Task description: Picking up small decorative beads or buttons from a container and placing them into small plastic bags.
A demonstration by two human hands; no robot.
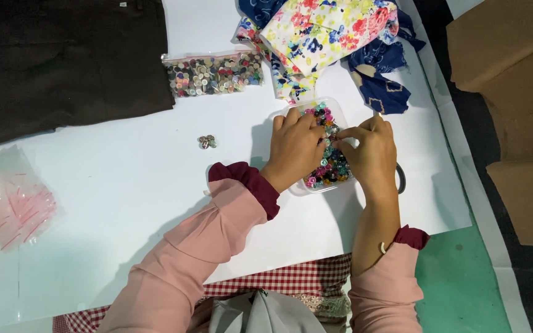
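Item: clear tub (pixel 297 188) of mixed coloured buttons (pixel 334 166), on the white desk (pixel 124 203), right of centre, just below the floral cloth (pixel 334 31). I see its long axis running away from me, near end toward my lap, far end toward the cloth, leaning slightly left at the top. It sits flat, open side up.

Left hand (pixel 294 148): laid over the tub's left half, fingers curled down into the buttons. I cannot tell whether it pinches one.

Right hand (pixel 371 151): over the tub's right edge, fingertips drawn together at the middle of the tub, meeting the left fingertips. They look closed on something small; which button, I cannot tell.

Progress, as I judge it: a small clump of picked buttons (pixel 206 142), silvery, lies alone on the desk to the left of the tub, well apart from it. The tub looks near full, so most of the sorting seems left to do.

Also present:
- bag of buttons (pixel 214 74), sealed, flat, above the clump.
- dark cloth (pixel 63 61), spread at upper left.
- blue cloth (pixel 380 80), beside the floral one.
- plastic bag with red marks (pixel 13 209), far left.
- dark ring-shaped thing (pixel 400 179) partly hidden under my right wrist, perhaps a scissor handle.
- brown boxes (pixel 513 92) on the floor, right.
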